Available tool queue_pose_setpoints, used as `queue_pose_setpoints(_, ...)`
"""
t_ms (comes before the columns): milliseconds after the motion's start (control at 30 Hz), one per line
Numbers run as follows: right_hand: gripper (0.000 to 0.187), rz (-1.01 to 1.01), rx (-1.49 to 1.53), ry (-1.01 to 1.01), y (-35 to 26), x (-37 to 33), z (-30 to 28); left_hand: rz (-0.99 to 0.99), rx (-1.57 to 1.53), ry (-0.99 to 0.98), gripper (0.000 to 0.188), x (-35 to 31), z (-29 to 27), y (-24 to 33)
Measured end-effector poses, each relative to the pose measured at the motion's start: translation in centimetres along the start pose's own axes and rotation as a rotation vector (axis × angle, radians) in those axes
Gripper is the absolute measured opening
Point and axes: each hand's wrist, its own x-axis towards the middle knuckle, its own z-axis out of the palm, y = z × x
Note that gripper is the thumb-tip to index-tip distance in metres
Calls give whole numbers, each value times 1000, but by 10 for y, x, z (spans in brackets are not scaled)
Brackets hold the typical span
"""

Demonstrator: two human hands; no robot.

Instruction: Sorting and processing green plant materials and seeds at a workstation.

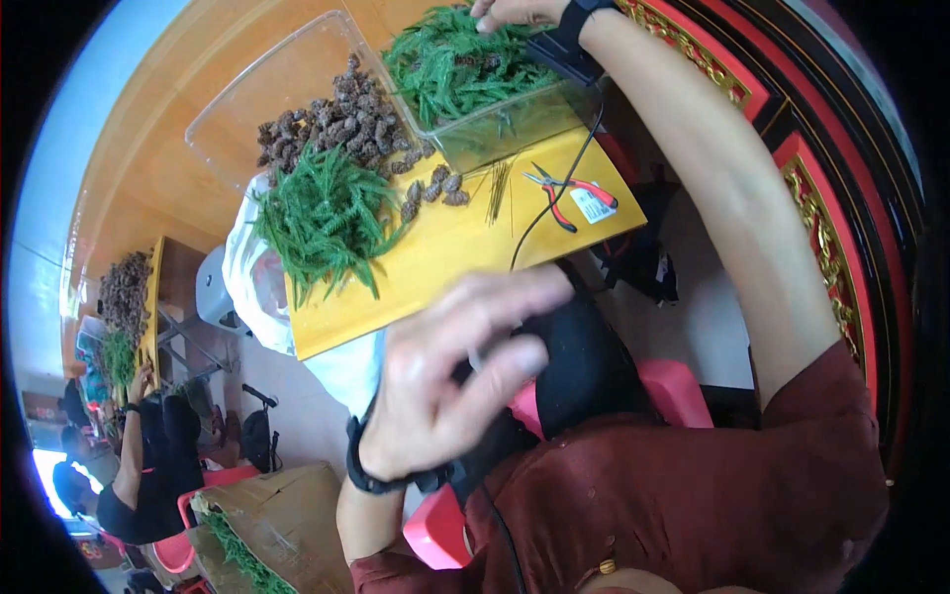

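Green sprigs (450,74) in the clear bin (485,147) are touched by the right hand (517,10), grip untellable, while bodyward the left hand (435,381) is held spread.

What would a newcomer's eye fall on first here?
Probably the blurred left hand, large mid-picture. Next, the vivid green pile at the left of the yellow tabletop and the green sprigs in a clear box at the top, by the right hand. Red-handled pliers lie at the tabletop's right.
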Motion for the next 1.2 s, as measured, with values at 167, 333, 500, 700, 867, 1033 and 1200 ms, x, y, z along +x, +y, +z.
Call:
queue_pose_setpoints(167, 17, -18, 169, 590, -39, -46, 52, 368, -783, 67, 31, -39, 46, 72)
queue_pose_setpoints(333, 32, -227, 518, 731, -24, -134, 184, -474, -613, 900, 26, -36, 84, 171)
queue_pose_setpoints(500, 28, -71, 676, 490, -19, -203, 277, -393, -641, 801, 34, -49, 112, 176)
queue_pose_setpoints(700, 16, -60, 658, 238, 0, -268, 303, -285, -719, 650, 46, -59, 161, 181)
queue_pose_setpoints(867, 17, -102, 597, 206, 15, -298, 312, -181, -783, 516, 56, -61, 195, 188)
queue_pose_setpoints(1033, 21, -90, 458, 62, 9, -312, 316, -74, -825, 384, 68, -67, 209, 194)
queue_pose_setpoints(1200, 21, -131, 337, 38, 3, -324, 325, 26, -845, 262, 79, -80, 208, 198)
